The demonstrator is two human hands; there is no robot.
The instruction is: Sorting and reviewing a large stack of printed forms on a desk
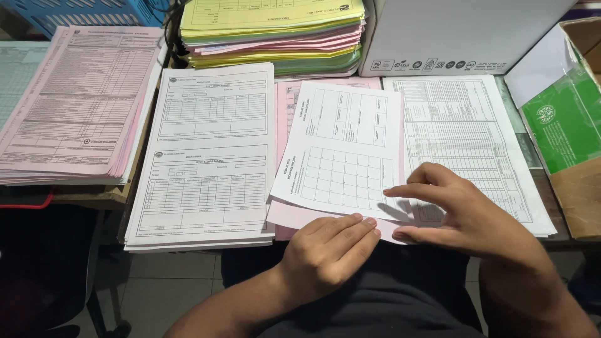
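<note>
Hands (400,231) on white form (344,150); cardboard box (579,188) holds green packet (563,119).

White form sheet (341,150): printed with tables and a grid, lying flat but skewed atop the pink sheet stack (294,216), its lower right corner at that stack's near edge.

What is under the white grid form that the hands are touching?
Under the white grid form lies a pink sheet, showing at the form's top, left and bottom edges. The left hand and right hand rest at its lower edge. What the pink sheet carries is mostly covered.
</note>
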